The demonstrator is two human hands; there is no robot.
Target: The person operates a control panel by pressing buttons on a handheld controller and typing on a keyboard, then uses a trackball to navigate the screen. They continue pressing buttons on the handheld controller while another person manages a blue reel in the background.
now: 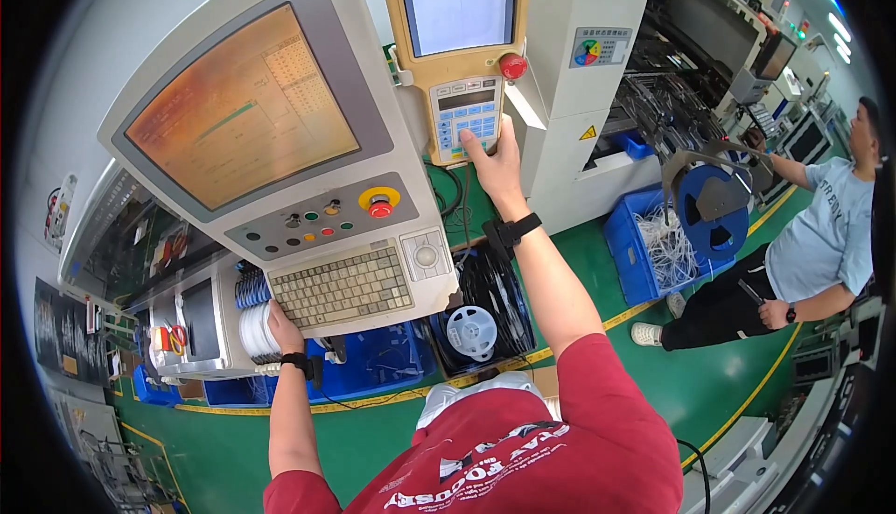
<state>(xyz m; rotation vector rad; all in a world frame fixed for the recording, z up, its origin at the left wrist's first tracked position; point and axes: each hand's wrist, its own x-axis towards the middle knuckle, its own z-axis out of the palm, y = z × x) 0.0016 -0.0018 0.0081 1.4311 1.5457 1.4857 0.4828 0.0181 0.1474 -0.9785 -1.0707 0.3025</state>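
A beige handheld control unit with a lit screen, blue-keyed keypad and red stop button stands upright against the machine. My right hand is closed around its lower right edge, the thumb lying on the keypad. To the left is a large tilted console with an orange-tinted screen, a row of buttons and a red emergency stop on yellow. Its ledge carries a keyboard and a trackball. At the ledge's left front corner, my left hand grips the edge; some fingers are hidden. White reels sit right beside it.
A blue bin of white tape strips stands on the green floor, a blue reel above it. Another person stands at right by the feeders. Below the console are a black crate with a pale reel and blue bins.
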